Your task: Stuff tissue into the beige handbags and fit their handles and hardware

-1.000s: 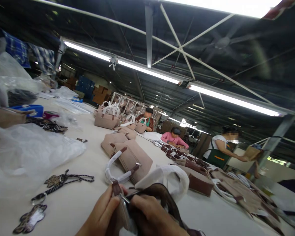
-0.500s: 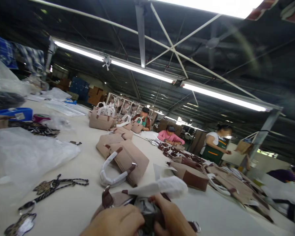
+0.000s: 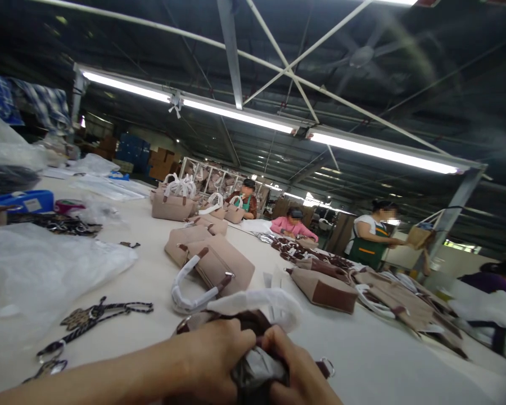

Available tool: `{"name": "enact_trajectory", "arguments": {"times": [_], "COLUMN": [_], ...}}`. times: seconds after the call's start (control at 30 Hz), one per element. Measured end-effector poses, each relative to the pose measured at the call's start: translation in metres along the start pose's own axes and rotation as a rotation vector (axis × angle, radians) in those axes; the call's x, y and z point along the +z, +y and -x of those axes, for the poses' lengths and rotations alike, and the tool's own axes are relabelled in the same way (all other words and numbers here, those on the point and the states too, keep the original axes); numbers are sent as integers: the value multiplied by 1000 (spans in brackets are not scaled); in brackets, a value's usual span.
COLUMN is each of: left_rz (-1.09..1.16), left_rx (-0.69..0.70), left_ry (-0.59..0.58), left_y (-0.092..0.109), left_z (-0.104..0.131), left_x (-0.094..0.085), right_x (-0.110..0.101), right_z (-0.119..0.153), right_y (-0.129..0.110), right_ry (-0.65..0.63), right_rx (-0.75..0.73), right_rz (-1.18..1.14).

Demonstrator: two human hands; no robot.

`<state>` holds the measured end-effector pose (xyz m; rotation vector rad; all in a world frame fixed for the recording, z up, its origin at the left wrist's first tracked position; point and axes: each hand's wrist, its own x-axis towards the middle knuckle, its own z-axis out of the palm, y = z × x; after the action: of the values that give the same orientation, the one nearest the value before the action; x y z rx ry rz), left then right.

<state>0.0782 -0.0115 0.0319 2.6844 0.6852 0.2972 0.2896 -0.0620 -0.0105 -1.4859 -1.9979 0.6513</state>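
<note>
At the bottom edge my left hand and my right hand press together around a dark brown handbag. Crumpled silvery-grey stuffing shows between my fingers. A white paper-wrapped handle arches over the bag just beyond my knuckles. A metal ring on the bag sticks out to the right of my right hand. Much of the bag is hidden under my hands.
Several tan handbags with wrapped handles lie along the long white table. Leopard-print key charms lie at left beside clear plastic sheeting. More bags lie at right. Other workers stand or sit along the far side.
My hands have closed in over the bag's opening and now squeeze the stuffing. My left forearm has come into view. The view has shifted slightly to the right.
</note>
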Motion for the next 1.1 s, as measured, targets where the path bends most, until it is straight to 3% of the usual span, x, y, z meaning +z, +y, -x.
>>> {"name": "enact_trajectory", "arguments": {"times": [0.1,0.17,0.3,0.4,0.53,0.63,0.73,0.8,0.9,1.03,1.1], "left_rz": [-344,-415,-214,-121,-228,-164,150,382,519,357,359], "left_rx": [-85,-27,141,23,-46,-107,-79,-50,-31,-110,-115], "left_ry": [-116,-113,-85,-123,-104,-117,-52,34,109,-26,-37], "left_y": [13,12,-11,-21,-15,-15,-27,-36,-44,-41,-38], "left_z": [-1,-2,-6,-5,2,8,8,4,-3,-7,-8], "left_x": [-11,-17,-22,-21,-21,-23,-17,-9,-1,0,4], "right_x": [-5,-7,-7,-8,-8,-5,-1,0,0,1,3], "right_z": [3,3,-1,-5,-13,-16,-13,-9,-7,-13,-18], "right_y": [-14,-20,-28,-38,-40,-15,23,39,38,17,13], "right_ry": [-40,-82,-91,-154,-186,-176,-91,-35,-17,-116,-146], "right_rx": [49,83,147,220,275,140,-33,-54,-61,-85,-90], "right_rz": [146,231,344,460,573,497,349,261,170,171,225]}}
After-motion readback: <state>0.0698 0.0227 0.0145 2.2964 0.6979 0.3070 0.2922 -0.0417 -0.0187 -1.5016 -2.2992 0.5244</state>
